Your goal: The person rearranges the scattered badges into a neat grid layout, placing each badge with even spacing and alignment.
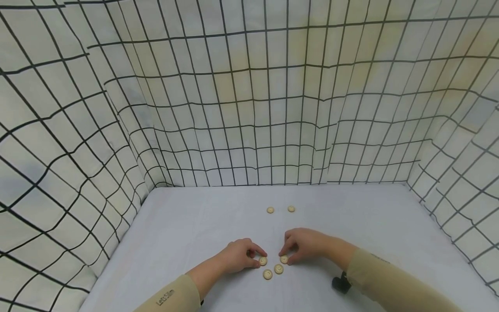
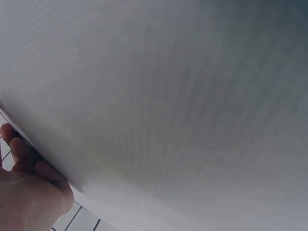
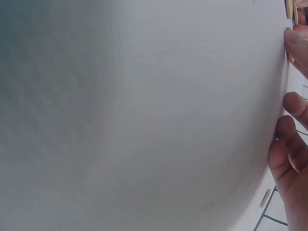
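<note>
My left hand pinches a round, pale wooden disc between thumb and forefinger, low on the white table. Facing it from the right, my right hand holds a similar disc by its edges. Just below, between the hands, lie two more, a left disc and a right disc. All carry small dark marks, too small to read. In the left wrist view the curled fingers show, but no disc. The right wrist view catches a thumb against a disc seen edge-on.
Farther back on the white tabletop lie a left disc and a right disc, side by side. White walls with a black grid enclose the table at the back and sides. A black device hangs under the right wrist.
</note>
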`<act>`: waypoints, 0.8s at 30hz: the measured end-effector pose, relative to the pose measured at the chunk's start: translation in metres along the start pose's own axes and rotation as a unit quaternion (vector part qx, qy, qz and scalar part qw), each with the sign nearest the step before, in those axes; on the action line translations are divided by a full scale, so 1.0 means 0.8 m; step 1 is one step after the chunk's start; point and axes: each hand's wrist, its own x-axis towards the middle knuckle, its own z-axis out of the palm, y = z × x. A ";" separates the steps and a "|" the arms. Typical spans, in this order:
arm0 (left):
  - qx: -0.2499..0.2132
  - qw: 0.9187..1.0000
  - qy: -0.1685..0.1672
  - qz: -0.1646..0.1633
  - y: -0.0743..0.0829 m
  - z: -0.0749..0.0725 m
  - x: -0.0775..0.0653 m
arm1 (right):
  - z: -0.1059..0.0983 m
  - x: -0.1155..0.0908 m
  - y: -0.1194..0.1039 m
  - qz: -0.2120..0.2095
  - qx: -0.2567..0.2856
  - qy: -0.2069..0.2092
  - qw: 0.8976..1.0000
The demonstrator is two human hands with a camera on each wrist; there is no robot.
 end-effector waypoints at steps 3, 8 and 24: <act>0.001 1.000 -0.001 0.000 0.000 0.000 0.000 | 0.001 0.000 0.001 0.002 0.000 0.002 1.000; -0.001 1.000 0.000 -0.001 0.000 -0.001 -0.001 | 0.001 0.000 0.000 0.009 0.009 0.002 1.000; 0.000 1.000 0.002 0.002 0.001 -0.002 -0.002 | -0.001 -0.005 0.001 0.012 0.010 0.022 1.000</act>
